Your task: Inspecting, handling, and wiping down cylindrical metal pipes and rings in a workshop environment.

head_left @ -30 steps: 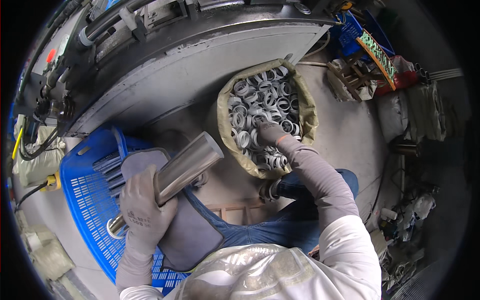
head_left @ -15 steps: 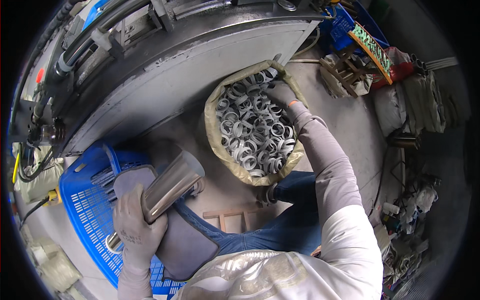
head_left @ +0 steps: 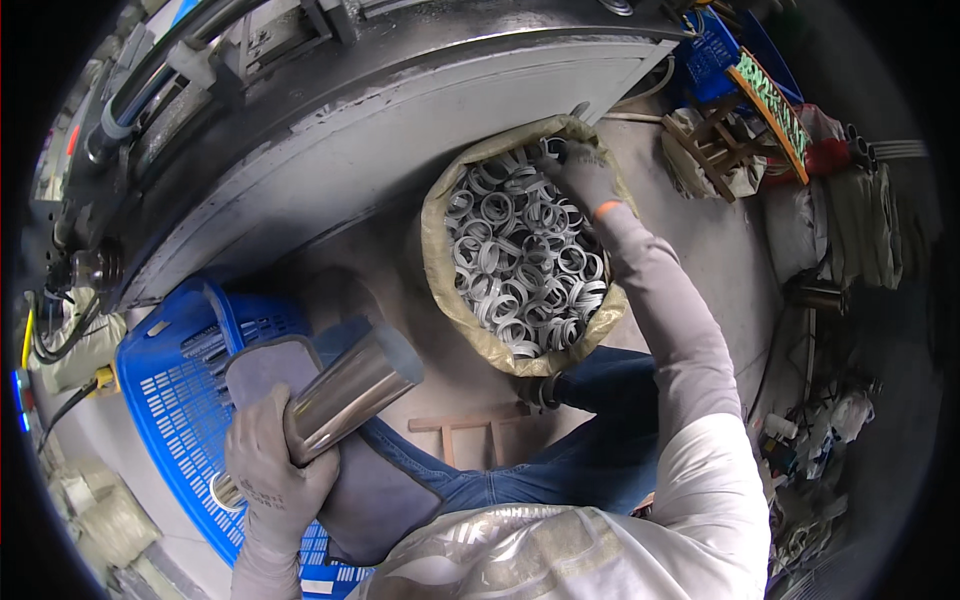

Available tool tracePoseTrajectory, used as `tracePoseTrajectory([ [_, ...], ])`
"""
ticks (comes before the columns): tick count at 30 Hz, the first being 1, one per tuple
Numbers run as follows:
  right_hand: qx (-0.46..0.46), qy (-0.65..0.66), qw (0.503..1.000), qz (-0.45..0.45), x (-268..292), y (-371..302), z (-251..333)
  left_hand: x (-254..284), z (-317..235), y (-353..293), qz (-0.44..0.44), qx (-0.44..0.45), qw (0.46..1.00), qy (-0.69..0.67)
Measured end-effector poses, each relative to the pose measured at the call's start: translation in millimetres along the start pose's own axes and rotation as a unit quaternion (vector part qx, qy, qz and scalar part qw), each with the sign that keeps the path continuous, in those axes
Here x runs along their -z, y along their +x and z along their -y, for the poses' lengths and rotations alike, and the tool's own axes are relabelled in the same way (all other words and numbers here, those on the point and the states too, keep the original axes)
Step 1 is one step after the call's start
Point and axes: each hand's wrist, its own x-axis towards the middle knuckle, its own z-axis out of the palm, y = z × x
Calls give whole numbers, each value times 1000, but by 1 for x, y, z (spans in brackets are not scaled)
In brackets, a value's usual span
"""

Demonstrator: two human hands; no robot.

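My left hand (head_left: 275, 465), in a grey glove, is closed around the lower end of a shiny metal tube (head_left: 350, 395). The tube slants up to the right, above a grey pad (head_left: 370, 490) on my left thigh. My right hand (head_left: 588, 178), also gloved, is inside the far right of a tan sack (head_left: 440, 280). Many pale grey rings (head_left: 515, 262) fill the sack in a loose heap. At my right fingertips a single ring (head_left: 553, 149) shows, with the fingers curled onto it; the glove covers part of the grip.
A blue plastic basket (head_left: 175, 400) with metal tubes stands at my left. Beyond the sack runs a machine with a grey side panel (head_left: 400, 130). A small wooden frame (head_left: 450, 425) lies between my legs. Wooden stools (head_left: 725, 150) and blue crates (head_left: 710, 60) are at the far right.
My right hand has turned slightly at the heap's far edge, its fingers curling in by a ring. The left hand still holds the tube. The whole view has shifted a little.
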Motion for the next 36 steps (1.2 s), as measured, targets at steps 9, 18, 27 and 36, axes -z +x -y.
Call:
tracePoseTrajectory([
  [9, 36, -113, 991, 67, -34, 32, 22, -2, -2, 0, -8, -6, 1000, 10],
  [18, 201, -164, 961, 96, -84, -117, 28, -11, -6, 5, -50, -36, 998, -9],
  [27, 58, -31, 981, 184, 1, -52, 36, -11, -4, -2, -64, -34, 997, 9],
  [36, -84, -180, 980, 19, -55, -57, -18, -8, 1, -4, -70, -32, 997, 0],
])
